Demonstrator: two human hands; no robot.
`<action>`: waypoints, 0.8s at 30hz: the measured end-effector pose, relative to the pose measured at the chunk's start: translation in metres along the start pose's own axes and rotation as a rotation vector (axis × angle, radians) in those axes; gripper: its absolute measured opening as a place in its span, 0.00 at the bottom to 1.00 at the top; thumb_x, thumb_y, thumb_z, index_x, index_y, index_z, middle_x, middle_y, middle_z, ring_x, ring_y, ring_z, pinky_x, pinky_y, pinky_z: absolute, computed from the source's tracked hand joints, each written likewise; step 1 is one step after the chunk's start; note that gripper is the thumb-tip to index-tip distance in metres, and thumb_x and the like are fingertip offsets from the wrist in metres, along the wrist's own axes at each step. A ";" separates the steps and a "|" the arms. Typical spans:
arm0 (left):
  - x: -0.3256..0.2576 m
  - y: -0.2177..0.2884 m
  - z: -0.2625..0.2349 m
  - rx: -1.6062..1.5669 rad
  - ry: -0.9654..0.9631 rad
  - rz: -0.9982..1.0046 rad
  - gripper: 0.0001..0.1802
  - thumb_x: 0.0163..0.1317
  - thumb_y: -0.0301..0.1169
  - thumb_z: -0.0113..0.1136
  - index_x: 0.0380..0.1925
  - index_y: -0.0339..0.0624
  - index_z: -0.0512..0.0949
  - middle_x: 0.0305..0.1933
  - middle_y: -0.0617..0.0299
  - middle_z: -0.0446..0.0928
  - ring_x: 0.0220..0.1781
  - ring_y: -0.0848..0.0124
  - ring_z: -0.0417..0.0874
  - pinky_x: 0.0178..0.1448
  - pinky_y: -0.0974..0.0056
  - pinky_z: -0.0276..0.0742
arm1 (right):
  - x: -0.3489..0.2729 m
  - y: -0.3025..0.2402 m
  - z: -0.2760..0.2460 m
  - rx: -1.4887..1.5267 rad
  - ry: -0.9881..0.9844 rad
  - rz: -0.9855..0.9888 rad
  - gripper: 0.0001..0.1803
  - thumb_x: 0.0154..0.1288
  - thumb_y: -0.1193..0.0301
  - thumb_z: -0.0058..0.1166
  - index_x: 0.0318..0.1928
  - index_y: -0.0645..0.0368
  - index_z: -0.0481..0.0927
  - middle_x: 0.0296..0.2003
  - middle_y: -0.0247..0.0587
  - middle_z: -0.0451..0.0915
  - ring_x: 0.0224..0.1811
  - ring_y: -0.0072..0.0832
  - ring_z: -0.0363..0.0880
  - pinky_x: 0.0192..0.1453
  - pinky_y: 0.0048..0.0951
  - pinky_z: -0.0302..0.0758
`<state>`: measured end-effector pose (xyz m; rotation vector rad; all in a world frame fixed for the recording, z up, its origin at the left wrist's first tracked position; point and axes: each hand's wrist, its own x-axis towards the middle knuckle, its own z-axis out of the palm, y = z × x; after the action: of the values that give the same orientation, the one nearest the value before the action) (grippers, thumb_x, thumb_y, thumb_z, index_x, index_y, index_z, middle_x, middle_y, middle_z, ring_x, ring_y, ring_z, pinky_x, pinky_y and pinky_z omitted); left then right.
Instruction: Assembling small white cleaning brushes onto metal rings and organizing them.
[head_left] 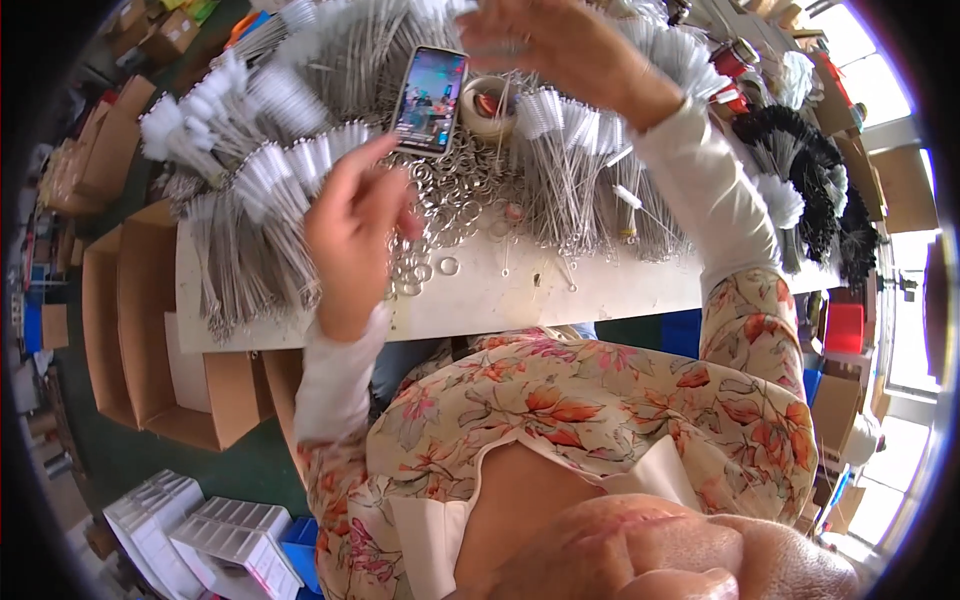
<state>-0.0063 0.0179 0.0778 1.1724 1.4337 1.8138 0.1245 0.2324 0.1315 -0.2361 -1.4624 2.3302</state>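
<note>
Metal rings (pixel 440 205) heaped mid-table; left hand (pixel 352 235) grip loosely spread above, right hand (pixel 560 45) spread; near edge bare.

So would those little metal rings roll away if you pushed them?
The metal rings look thin and light, so a push would probably scatter them. They lie flat and tangled in a heap beside the left hand, so most would likely slide rather than roll.

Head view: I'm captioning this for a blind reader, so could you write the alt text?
A person's left hand and right hand are raised, apparently empty, over a white table heaped with white-tipped wire brushes. A pile of metal rings, a phone and a tape roll lie between them.
</note>
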 end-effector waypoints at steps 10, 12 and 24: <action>0.003 -0.047 0.035 -0.059 0.057 0.400 0.04 0.65 0.23 0.49 0.37 0.33 0.69 0.41 0.55 0.73 0.32 0.70 0.82 0.38 0.69 0.81 | -0.076 0.105 0.025 -0.609 0.396 -0.394 0.18 0.69 0.60 0.44 0.38 0.61 0.81 0.41 0.38 0.78 0.42 0.21 0.75 0.47 0.23 0.70; -0.012 -0.045 0.039 0.273 -0.042 0.633 0.08 0.61 0.21 0.52 0.40 0.35 0.67 0.44 0.55 0.71 0.34 0.69 0.81 0.40 0.68 0.79 | -0.092 0.134 0.019 -0.332 0.350 -0.238 0.19 0.69 0.58 0.43 0.40 0.61 0.81 0.41 0.38 0.78 0.43 0.22 0.75 0.47 0.23 0.71; -0.088 -0.100 0.037 0.450 -0.397 0.468 0.16 0.52 0.25 0.63 0.43 0.41 0.77 0.40 0.57 0.74 0.36 0.66 0.77 0.38 0.65 0.74 | -0.175 0.083 0.028 -1.060 0.176 0.152 0.09 0.61 0.67 0.52 0.26 0.57 0.80 0.20 0.29 0.74 0.25 0.18 0.71 0.29 0.21 0.65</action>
<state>0.0582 -0.0085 -0.0417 2.1093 1.4447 1.4310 0.2560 0.1073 0.0596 -0.8100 -2.4829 1.3389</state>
